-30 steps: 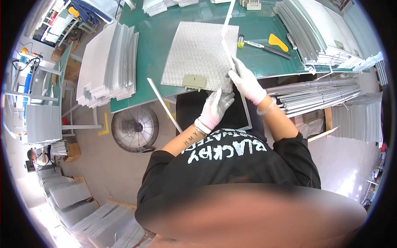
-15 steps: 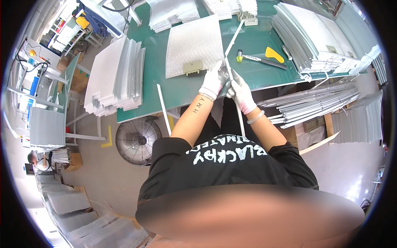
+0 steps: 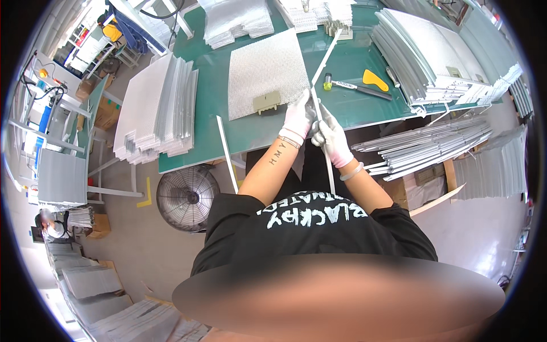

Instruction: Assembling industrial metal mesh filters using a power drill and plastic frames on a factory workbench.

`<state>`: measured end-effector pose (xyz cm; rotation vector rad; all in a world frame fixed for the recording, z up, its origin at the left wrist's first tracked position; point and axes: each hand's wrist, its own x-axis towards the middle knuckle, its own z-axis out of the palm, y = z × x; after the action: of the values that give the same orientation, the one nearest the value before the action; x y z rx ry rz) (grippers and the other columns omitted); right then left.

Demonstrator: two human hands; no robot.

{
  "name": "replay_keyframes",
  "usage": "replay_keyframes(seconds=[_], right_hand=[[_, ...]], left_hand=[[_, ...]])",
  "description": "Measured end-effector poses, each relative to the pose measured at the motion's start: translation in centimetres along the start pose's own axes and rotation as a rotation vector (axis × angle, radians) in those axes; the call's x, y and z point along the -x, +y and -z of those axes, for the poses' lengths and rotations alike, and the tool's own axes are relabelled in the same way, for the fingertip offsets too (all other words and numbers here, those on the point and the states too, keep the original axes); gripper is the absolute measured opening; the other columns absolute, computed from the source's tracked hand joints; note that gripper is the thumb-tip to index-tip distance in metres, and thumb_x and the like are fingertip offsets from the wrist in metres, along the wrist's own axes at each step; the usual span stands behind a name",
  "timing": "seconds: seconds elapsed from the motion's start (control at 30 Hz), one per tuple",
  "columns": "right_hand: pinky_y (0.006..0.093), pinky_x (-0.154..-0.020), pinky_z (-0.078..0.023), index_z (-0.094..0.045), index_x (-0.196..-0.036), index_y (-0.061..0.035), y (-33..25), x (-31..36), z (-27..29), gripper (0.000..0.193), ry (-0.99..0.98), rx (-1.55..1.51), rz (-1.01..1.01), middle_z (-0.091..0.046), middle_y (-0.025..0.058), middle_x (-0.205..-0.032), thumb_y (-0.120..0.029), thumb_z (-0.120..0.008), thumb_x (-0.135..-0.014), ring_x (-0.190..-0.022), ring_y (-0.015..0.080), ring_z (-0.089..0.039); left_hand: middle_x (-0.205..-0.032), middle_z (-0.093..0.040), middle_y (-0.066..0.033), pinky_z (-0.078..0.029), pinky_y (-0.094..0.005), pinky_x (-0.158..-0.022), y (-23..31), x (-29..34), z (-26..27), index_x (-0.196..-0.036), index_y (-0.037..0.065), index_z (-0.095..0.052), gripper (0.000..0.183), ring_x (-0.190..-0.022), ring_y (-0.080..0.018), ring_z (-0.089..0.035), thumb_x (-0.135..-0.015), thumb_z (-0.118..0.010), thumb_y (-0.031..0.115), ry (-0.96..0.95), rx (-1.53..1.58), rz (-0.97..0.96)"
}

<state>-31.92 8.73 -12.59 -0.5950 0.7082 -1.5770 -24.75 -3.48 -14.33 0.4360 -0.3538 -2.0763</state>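
A single fisheye view is looking steeply down from the person's head, facing forward over the green bench (image 3: 256, 128). It is sitting close above the torso, with floor curving off at the left rim.

A long, thin white strip (image 3: 320, 108) runs between both gloved hands, slanting from far right, beyond the fingers, down toward the body, its lower end past the right hand (image 3: 329, 138). The left hand (image 3: 298, 117) grips it higher up and the right hand lower, the two hands touching. Just left of the left hand lies a square sheet of silvery mesh (image 3: 263, 73), flat, with a small tan block (image 3: 266, 102) at its near edge.
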Motion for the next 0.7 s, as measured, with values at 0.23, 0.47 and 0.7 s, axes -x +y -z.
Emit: replay_keyframes(seconds=[0.23,0.47,0.7], right_hand=[[0.022,-0.049,-0.036,-0.027,-0.155,-0.0107,-0.7,-0.1,-0.6,0.056,0.021,0.032,0.022,-0.052,0.0022,-0.083,-0.005,-0.042,-0.101,-0.052,0.0061,-0.036],[0.0197,-0.047,-0.037,-0.032,-0.153,-0.0084,-1.9,-1.1,-0.5,0.056,0.09,0.487,-0.047,-0.054,0.0019,-0.084,-0.002,-0.044,-0.099,-0.053,0.0047,-0.041],[0.0212,-0.048,-0.041,-0.036,-0.151,-0.0062,-4.7,-4.9,-0.5,0.052,-0.129,0.744,-0.124,-0.061,0.0042,-0.091,-0.011,-0.045,-0.099,-0.053,0.0064,-0.047]], left_hand=[[-0.099,-0.065,-0.0104,-0.052,-0.0308,-0.083,-0.4,-0.7,0.9,-0.108,-0.002,-0.062,0.024,-0.093,-0.0192,-0.063,-0.101,-0.056,0.019,-0.049,-0.232,-0.126],[-0.104,-0.063,-0.0103,-0.052,-0.0328,-0.086,-0.4,0.6,-0.2,-0.115,0.001,-0.06,0.028,-0.097,-0.021,-0.062,-0.103,-0.05,0.024,0.051,-0.222,-0.057],[-0.109,-0.062,-0.0095,-0.049,-0.034,-0.09,0.8,1.6,-0.7,-0.121,0.002,-0.058,0.03,-0.102,-0.0216,-0.059,-0.104,-0.051,0.025,0.059,0.022,-0.107]])
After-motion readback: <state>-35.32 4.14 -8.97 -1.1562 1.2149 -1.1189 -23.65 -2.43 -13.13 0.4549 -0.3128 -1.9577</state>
